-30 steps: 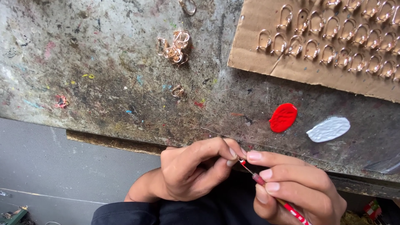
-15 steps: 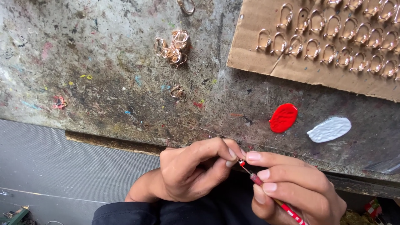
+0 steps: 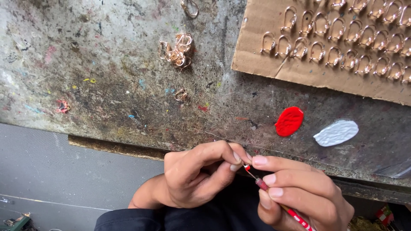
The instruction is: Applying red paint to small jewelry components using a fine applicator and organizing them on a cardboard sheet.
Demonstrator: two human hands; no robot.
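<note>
My left hand [image 3: 197, 175] pinches a tiny metal piece between thumb and fingertips at the worn table's near edge; the piece is mostly hidden by the fingers. My right hand [image 3: 299, 192] grips a thin red-handled brush [image 3: 274, 197], and its red-tipped point [image 3: 246, 167] touches the piece. A blob of red paint [image 3: 289, 121] and a blob of white paint [image 3: 336, 132] lie on the table just beyond my right hand.
A cardboard sheet [image 3: 257, 55] at the back right carries rows of gold-coloured rings [image 3: 338, 47]. A small heap of loose rings [image 3: 176, 50] lies at the back centre, with one single ring [image 3: 181, 95] nearer. The stained table [image 3: 85, 64] ends at a chipped front edge [image 3: 115, 145].
</note>
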